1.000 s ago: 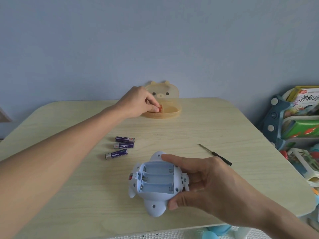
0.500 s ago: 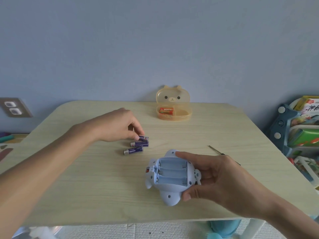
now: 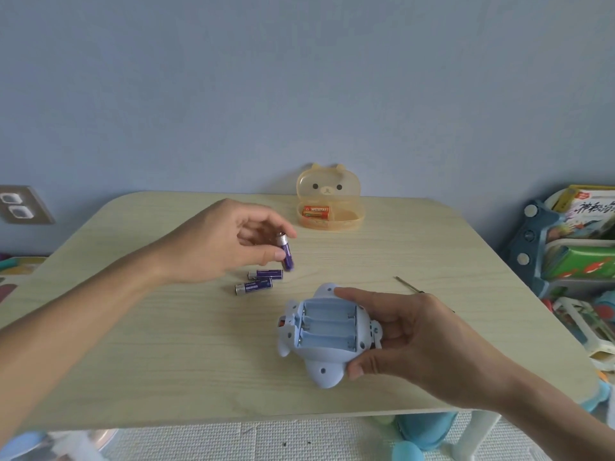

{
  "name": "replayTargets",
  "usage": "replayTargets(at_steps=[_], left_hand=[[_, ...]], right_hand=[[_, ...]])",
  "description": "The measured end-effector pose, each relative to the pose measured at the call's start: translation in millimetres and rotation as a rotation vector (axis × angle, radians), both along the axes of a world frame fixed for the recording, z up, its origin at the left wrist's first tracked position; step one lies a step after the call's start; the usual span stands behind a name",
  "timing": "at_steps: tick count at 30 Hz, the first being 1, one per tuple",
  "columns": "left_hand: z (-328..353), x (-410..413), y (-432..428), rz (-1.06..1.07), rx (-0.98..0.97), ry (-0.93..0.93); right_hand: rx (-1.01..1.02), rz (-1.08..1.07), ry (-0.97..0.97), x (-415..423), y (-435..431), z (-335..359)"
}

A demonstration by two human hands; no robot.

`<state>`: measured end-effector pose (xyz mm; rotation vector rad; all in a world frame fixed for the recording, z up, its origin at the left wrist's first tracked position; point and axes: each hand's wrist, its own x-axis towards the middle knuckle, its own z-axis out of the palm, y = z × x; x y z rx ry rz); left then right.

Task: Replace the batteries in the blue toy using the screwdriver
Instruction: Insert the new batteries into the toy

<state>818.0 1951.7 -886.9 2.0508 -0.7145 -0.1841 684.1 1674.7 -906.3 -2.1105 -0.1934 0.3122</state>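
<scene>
1. My left hand point(image 3: 219, 241) pinches a battery point(image 3: 286, 256) between thumb and fingertips, above the table point(image 3: 166, 361).
2. My right hand point(image 3: 409, 341) grips the toy point(image 3: 327, 334) near the table's front, its open bay facing up.
3. Two batteries point(image 3: 265, 274) lie just left of the toy.
4. The screwdriver point(image 3: 407, 283) lies behind my right hand.

Plain blue-grey wall point(image 3: 299, 78) behind light wood-grain surface point(image 3: 166, 361); outlet plate point(image 3: 20, 205) left, book rack point(image 3: 572, 261) right, white textured floor mat point(image 3: 266, 440).

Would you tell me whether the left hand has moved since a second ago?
Yes. The left hand has drawn back from the bear box toward the person, now pinching a purple battery.
</scene>
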Motion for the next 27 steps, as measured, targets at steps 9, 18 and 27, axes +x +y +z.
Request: replayTargets(at_steps=[9,18,27], left_hand=[[-23.9,-73.0,-20.8,0.076,-0.147,-0.082],[-28.7,-77.1,-33.6,0.165,-0.008,-0.295],[-31.6,-86.2,-43.6,0.248,0.06,-0.338]], right_hand=[[-0.015,0.02,-0.03,-0.7,1.2,2.0],[0.002,0.018,-0.033,-1.8,2.1,2.5],[0.036,0.032,-0.024,-0.7,2.1,4.6]])
